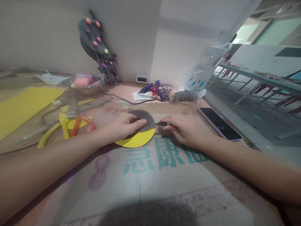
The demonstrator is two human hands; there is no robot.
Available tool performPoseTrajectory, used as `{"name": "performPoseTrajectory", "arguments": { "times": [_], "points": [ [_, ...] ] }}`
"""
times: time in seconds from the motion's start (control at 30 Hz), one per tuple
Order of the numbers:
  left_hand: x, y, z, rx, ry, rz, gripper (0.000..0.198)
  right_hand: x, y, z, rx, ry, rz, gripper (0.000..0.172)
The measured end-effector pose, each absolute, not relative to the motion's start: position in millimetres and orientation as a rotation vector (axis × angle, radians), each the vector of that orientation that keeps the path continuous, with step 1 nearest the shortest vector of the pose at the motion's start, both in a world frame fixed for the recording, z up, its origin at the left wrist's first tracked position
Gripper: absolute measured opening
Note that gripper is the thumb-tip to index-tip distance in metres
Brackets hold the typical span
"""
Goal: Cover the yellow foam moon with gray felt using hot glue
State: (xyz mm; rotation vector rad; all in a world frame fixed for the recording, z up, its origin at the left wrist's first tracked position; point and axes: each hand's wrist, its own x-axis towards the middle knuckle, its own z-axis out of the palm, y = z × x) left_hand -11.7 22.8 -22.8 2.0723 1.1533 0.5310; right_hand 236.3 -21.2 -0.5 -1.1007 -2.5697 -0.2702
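Note:
My left hand [125,125] has its thumb on a dark grey, round-edged piece [149,121] with a ribbed surface, its fingers closed about the near part. Under that piece lies a yellow paper shape [138,139] with a curved edge. My right hand [182,128] pinches a small dark pointed tool [161,124], whose tip meets the right edge of the grey piece. Whether the tool is a pen or a blade I cannot tell. Both hands are over a printed cardboard sheet [150,185].
Orange-handled pliers [83,121] and a yellow-handled tool [63,125] lie left, near yellow paper [25,106]. Behind are a blue glue gun [152,89] with its cord, a twine bundle [184,97] and a beaded grey crescent [92,37]. A phone [219,124] lies right.

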Motion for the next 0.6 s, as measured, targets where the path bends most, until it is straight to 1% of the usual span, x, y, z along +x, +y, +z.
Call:
{"name": "performPoseTrajectory", "arguments": {
  "times": [0.6],
  "points": [
    [-11.1, 22.8, -21.1, 2.048, 1.117, 0.536, 0.047, 235.8, -22.0, 0.5, -1.099, -2.586, -0.322, 0.025]
  ]
}}
